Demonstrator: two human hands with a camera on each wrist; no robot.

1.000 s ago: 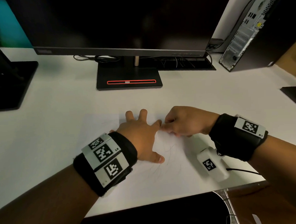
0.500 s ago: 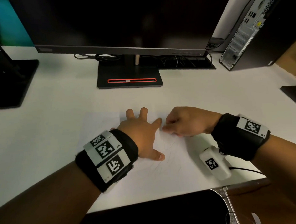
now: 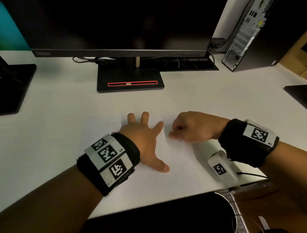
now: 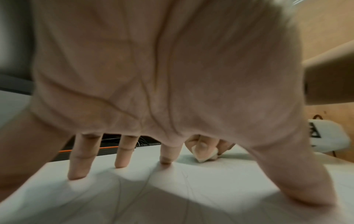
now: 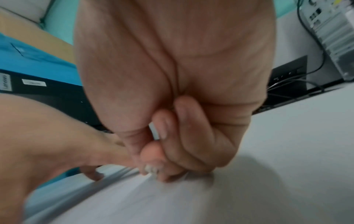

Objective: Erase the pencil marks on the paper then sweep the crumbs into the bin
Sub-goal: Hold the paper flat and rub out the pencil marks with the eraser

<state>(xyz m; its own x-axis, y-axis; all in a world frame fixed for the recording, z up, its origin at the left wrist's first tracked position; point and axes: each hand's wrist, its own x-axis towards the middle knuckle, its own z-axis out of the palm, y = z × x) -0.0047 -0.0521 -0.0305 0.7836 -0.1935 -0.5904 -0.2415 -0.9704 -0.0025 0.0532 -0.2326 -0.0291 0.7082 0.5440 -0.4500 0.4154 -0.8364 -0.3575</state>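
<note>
A white sheet of paper (image 3: pixel 184 165) with faint pencil marks (image 3: pixel 171 158) lies on the white desk near its front edge. My left hand (image 3: pixel 144 134) presses flat on the paper with its fingers spread; in the left wrist view its fingertips (image 4: pixel 165 160) touch the sheet. Just right of it, my right hand (image 3: pixel 188 127) is curled and pinches a small white eraser (image 4: pixel 207 154) against the paper. From the head view the eraser is hidden by the fingers. In the right wrist view my right hand (image 5: pixel 153 168) has its fingertips down on the sheet.
A monitor stand (image 3: pixel 129 80) sits behind the paper and a second stand (image 3: pixel 10 88) at the left. A computer tower (image 3: pixel 247 31) stands at the back right. A black bin (image 3: pixel 161 219) sits below the desk's front edge.
My right hand has pulled slightly right, away from my left index finger, which it touched a second ago. The left hand stays pressed on the paper.
</note>
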